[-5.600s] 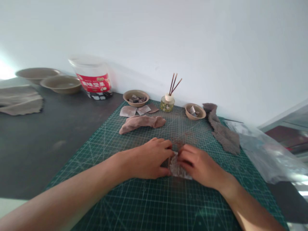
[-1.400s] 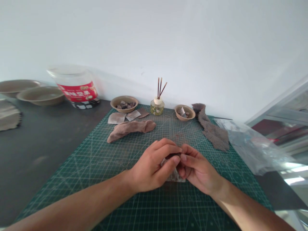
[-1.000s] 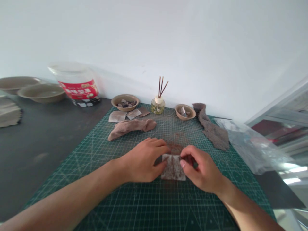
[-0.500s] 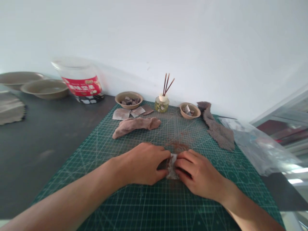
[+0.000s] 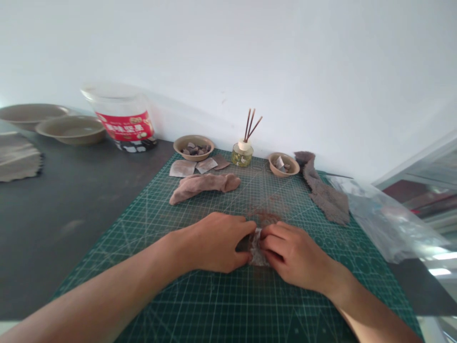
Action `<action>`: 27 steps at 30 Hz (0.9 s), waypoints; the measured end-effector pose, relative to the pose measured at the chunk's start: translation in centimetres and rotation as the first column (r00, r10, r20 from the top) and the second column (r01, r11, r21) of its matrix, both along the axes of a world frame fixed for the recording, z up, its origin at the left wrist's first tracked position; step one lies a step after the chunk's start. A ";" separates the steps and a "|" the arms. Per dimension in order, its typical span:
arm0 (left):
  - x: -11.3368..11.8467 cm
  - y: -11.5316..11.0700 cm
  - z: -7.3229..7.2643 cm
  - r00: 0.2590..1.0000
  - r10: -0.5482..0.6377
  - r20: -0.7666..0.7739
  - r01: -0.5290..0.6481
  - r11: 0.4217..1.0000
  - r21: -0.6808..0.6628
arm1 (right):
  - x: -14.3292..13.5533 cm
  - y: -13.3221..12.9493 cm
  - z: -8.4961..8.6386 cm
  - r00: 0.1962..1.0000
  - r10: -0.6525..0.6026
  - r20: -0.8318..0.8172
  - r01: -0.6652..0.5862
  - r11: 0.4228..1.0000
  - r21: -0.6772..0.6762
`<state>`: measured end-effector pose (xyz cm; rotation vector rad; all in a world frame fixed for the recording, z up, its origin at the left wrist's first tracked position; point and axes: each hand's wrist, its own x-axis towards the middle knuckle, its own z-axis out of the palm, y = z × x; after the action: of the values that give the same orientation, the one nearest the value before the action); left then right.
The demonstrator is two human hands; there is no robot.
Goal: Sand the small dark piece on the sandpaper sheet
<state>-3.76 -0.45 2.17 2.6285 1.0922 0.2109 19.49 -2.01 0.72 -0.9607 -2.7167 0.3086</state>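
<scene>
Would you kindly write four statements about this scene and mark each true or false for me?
1. The right hand touches a small whitish sheet on the green gridded cutting mat. True.
2. The clear plastic tub with a red label stands on the mat. False: the tub stands on the dark grey tabletop.
3. Three brown sticks stand in the short yellowish glass bottle. True.
4. The fuzzy brownish cloth strip lies left of the bottle. False: the strip lies right of it.

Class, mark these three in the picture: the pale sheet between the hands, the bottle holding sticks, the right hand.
Pale sheet (image 5: 257, 250), head view: middle of its visible strip.
Bottle (image 5: 242, 157), head view: its glass body.
Right hand (image 5: 291, 250), head view: back of the hand.
</scene>
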 end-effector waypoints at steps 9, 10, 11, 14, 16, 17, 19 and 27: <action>0.0 0.2 0.3 0.999 -0.007 -0.037 0.005 0.998 -0.063 | 0.0 -0.1 0.4 0.998 0.059 -0.037 -0.063 0.994 -0.094; 0.0 0.2 0.4 0.999 -0.007 -0.044 0.004 0.997 -0.072 | 0.0 0.0 0.4 0.999 0.027 -0.040 -0.030 0.997 -0.068; 0.0 0.2 0.4 0.999 -0.005 -0.050 0.001 0.997 -0.078 | 0.1 0.2 0.4 0.999 -0.013 -0.033 0.011 0.999 -0.049; 0.0 0.2 0.5 0.998 -0.002 -0.063 -0.003 0.997 -0.078 | 0.4 0.4 0.6 0.998 -0.055 0.008 0.055 0.996 -0.069; 0.0 0.2 0.5 0.998 -0.004 -0.066 -0.001 0.997 -0.075 | 0.3 0.1 0.4 1.000 0.018 0.018 -0.016 0.994 -0.104; 0.0 0.2 0.5 0.998 -0.006 -0.066 0.001 0.997 -0.074 | 0.2 0.0 0.3 0.998 0.056 0.015 -0.054 0.993 -0.104; 0.0 0.2 0.5 0.998 -0.008 -0.065 0.003 0.997 -0.077 | -0.1 0.0 0.1 0.997 0.073 0.006 -0.072 0.995 -0.070; 0.0 0.2 0.5 0.998 -0.010 -0.059 0.006 0.998 -0.070 | 0.9 0.4 0.6 1.000 0.006 0.014 -0.003 0.987 -0.162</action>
<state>-3.80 -0.23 2.62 2.5918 1.0880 0.0918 20.38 -1.63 1.36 -1.0018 -2.7408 0.5327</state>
